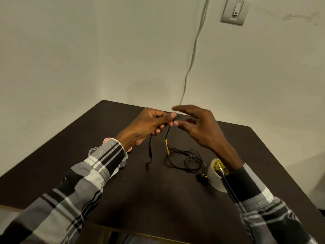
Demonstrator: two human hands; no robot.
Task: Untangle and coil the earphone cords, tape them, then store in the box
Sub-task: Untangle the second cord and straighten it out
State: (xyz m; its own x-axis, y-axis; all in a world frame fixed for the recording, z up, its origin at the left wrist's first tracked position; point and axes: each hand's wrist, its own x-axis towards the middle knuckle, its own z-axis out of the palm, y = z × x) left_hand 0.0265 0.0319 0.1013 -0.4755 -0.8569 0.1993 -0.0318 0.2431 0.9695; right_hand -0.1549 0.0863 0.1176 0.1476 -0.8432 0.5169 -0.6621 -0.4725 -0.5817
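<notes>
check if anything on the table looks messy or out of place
Only the earphone cord stands out: most of it lies in a loose, overlapping tangle on the table beside the tape roll. The left hand pinches one end up; the right hand is open.

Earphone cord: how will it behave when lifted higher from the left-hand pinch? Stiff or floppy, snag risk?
Likely floppy: the earphone cord hangs limp from the left hand and lies in loose loops on the table. Probably light, since a fingertip pinch carries it. It may snag: the loops overlap, so they would likely rise as a clump, dragging the earbuds beside the tape roll.
</notes>
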